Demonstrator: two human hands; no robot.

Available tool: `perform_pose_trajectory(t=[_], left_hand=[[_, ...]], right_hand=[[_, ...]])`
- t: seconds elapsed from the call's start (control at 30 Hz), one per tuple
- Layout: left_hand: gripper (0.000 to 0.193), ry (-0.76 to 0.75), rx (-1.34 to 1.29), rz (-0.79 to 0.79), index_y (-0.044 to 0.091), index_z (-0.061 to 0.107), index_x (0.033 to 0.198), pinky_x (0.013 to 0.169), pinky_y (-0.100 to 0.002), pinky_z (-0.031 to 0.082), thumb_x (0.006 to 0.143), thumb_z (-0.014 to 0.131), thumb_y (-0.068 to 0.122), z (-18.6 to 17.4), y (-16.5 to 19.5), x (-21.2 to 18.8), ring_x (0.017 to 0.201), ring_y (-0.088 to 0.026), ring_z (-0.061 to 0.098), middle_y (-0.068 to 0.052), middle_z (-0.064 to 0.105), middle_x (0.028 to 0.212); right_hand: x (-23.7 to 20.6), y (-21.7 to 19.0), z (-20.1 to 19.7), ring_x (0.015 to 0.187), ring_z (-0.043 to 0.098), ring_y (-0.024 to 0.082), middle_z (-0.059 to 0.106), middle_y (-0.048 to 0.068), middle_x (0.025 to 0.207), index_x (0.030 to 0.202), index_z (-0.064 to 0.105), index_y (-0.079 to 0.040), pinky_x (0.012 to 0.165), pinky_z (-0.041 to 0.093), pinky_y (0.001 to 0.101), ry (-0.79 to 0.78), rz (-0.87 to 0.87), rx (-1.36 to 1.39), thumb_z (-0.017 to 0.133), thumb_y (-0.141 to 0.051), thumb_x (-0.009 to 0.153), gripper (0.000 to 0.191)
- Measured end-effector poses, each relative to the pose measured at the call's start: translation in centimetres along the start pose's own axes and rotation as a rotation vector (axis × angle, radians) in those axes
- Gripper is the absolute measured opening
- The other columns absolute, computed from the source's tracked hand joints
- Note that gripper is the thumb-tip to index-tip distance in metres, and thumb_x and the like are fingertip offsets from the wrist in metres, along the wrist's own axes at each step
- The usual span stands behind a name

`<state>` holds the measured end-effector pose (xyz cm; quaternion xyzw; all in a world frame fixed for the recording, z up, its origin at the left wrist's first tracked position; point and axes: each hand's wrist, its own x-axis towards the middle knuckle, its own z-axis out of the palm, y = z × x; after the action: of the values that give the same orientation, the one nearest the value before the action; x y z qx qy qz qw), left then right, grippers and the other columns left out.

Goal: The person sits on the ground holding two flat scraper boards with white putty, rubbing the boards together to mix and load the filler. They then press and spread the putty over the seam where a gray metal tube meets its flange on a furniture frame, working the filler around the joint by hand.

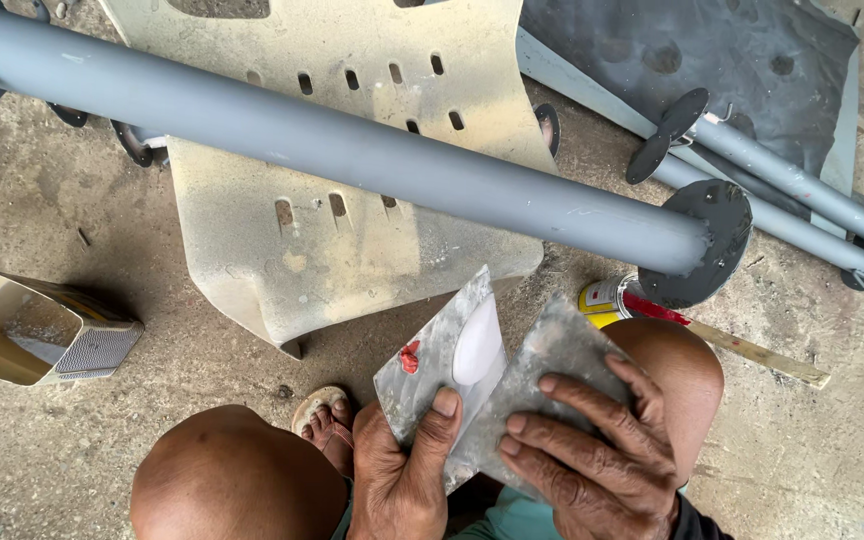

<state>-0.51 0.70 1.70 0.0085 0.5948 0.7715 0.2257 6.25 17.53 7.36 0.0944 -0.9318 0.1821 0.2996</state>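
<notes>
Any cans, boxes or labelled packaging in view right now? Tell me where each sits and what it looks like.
Small can: on the floor below the grey pipe's round end flange, above the person's knee; cylindrical, yellow, white and red label.
Open carton: far left on the concrete floor; lying on its side, tan cardboard with a pale patterned face.

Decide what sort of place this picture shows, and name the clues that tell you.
Probably an informal metalwork or body-repair workshop, with work done on the ground. Clues: a bare concrete floor, grey primed steel pipes with round end plates, and putty-smeared metal spreader plates held in the left hand and right hand.
</notes>
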Motion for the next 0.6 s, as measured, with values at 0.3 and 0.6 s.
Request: perform_pose_trajectory(t=[0.3, 0.6], left_hand=[[0.041, 0.266, -0.383, 0.132, -0.003, 0.065, 0.122, 0.098, -0.053, 0.057, 0.088, 0.075, 0.018, -0.9, 0.8, 0.6, 0.117, -0.031, 0.071, -0.02, 0.072, 0.124], [0.056, 0.268, -0.682, -0.492, -0.007, 0.066, 0.124, 0.091, -0.055, 0.058, 0.074, 0.077, 0.013, -0.7, -2.0, 2.1, 0.1, -0.036, 0.074, -0.027, 0.076, 0.11]], right_hand=[[-4.5, 4.1, -1.2, 0.11, 0.073, 0.031, 0.08, 0.0, 0.1, 0.093, 0.08, -0.02, 0.115, 0.041, 0.0615, -0.001, 0.079, 0.119, 0.072, -0.024, 0.09, 0.01], [-6.7, -0.6, 0.7, 0.147, 0.042, 0.052, 0.064, 0.019, 0.135, 0.112, 0.075, -0.019, 0.128, 0.018, 0.075, 0.141, 0.293, 0.829, 0.076, -0.017, 0.094, 0.019]])
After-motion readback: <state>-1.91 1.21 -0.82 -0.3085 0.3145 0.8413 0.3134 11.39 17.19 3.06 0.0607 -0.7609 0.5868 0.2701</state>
